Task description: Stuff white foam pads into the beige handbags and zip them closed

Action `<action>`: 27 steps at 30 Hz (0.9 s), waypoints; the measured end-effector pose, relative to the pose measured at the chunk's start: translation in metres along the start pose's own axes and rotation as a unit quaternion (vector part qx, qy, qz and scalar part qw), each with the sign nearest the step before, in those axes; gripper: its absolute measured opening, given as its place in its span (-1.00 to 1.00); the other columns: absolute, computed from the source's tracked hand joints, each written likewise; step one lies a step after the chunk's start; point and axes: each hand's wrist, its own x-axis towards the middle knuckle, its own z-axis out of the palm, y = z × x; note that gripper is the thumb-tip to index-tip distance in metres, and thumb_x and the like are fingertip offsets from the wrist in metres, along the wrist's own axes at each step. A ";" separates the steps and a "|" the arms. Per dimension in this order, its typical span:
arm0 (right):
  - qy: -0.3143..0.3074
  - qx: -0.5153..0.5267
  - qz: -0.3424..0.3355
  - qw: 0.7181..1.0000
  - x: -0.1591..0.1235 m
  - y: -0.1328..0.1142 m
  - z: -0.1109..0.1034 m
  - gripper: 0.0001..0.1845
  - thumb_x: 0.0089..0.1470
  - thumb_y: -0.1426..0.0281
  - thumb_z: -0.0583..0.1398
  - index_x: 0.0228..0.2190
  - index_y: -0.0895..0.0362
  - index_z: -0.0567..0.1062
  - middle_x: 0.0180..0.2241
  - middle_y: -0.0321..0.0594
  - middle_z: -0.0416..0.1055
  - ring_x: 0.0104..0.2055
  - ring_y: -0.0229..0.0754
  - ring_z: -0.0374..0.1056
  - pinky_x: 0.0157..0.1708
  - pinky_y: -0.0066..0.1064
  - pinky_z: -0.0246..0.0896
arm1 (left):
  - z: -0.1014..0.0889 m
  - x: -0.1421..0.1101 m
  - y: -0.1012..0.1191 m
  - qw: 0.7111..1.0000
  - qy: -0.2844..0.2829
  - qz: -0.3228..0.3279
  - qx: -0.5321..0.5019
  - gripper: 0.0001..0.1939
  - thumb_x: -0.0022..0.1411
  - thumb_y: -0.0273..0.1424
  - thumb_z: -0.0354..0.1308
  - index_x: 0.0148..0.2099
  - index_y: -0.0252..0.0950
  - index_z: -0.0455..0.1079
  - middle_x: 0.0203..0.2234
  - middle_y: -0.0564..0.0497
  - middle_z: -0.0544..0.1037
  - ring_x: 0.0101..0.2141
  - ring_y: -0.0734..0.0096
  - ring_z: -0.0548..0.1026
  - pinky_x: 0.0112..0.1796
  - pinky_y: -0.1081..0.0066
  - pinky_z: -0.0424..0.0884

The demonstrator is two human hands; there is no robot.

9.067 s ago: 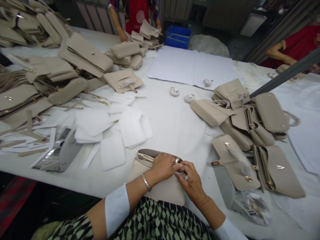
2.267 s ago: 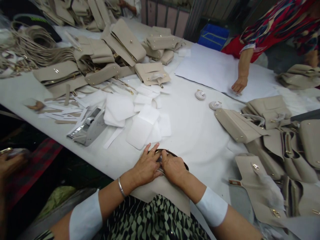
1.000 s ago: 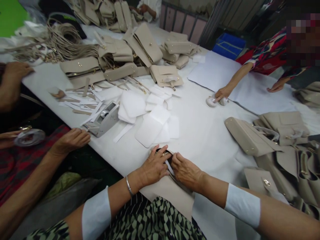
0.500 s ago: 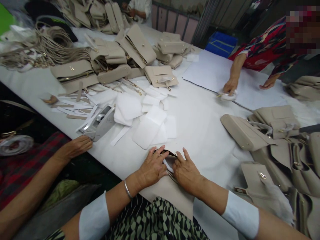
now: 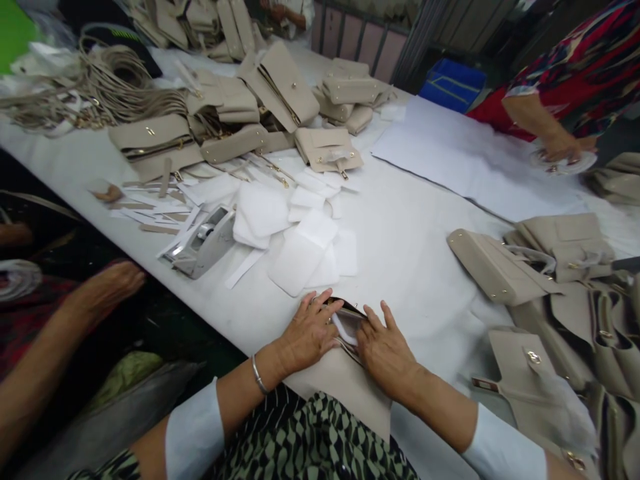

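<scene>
A beige handbag [image 5: 345, 390] lies at the table's near edge against my lap, its mouth pulled apart. My left hand [image 5: 306, 337] grips the left side of the opening, with fingers over the rim. At the right side, my right hand [image 5: 386, 352] holds the bag with its thumb side inside the mouth; two of its fingers stick up. Between my hands a white padding sheet [image 5: 344, 328] shows inside the bag. Just beyond the bag lies a pile of white foam sheets [image 5: 300, 257].
A grey tape dispenser [image 5: 203, 243] stands left of the foam, near paper strips [image 5: 150, 213]. Beige bags [image 5: 283, 87] are heaped at the back, more bags [image 5: 505, 267] on the right. Co-workers' hands [image 5: 107, 290] are at left and across the table, one holding a white roll [image 5: 567, 162].
My right hand has shifted slightly right and the bag's mouth is wider. The left co-worker's hand has drawn back from the tape dispenser. The person across has moved the white roll right.
</scene>
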 end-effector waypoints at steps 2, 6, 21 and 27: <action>0.035 -0.005 -0.014 0.999 -0.004 -0.007 -0.010 -0.69 0.09 0.51 0.02 -0.16 0.28 0.45 -0.09 0.07 0.40 0.19 0.14 -0.01 0.18 0.12 -0.31 | -0.003 0.000 -0.002 1.000 -0.005 0.003 -0.002 -0.81 0.20 -0.23 0.12 -0.29 -0.21 0.46 0.16 -0.02 0.25 0.22 0.01 -0.02 0.14 -0.09 -0.05; -0.002 0.066 0.036 0.997 0.003 -0.017 -0.017 -0.66 0.16 0.49 -0.06 -0.09 0.23 0.39 -0.21 -0.02 0.44 -0.12 0.00 0.29 -0.07 -0.13 0.16 | -0.009 0.000 -0.008 1.000 -0.016 0.017 -0.002 -0.83 0.20 -0.25 0.13 -0.25 -0.19 0.47 0.16 -0.02 0.24 0.20 0.05 0.04 0.13 -0.04 0.04; -0.139 0.245 0.048 0.958 0.048 -0.008 -0.009 -0.71 0.09 0.44 0.04 -0.15 0.22 0.41 -0.24 -0.02 0.49 -0.21 -0.04 0.43 -0.24 -0.32 0.25 | 0.003 -0.008 -0.011 0.996 0.069 0.040 -0.041 -0.89 0.16 -0.34 0.16 -0.37 -0.23 0.47 0.03 -0.03 0.36 0.08 0.11 0.22 0.11 -0.01 0.16; -0.089 0.219 0.100 0.966 0.048 -0.019 0.005 -0.70 0.15 0.41 0.00 -0.13 0.23 0.39 -0.24 -0.02 0.48 -0.21 -0.04 0.42 -0.23 -0.31 0.24 | 0.006 -0.008 -0.016 0.996 0.041 0.056 -0.049 -0.89 0.16 -0.33 0.15 -0.31 -0.21 0.47 0.07 -0.04 0.33 0.10 0.12 0.20 0.11 0.01 0.16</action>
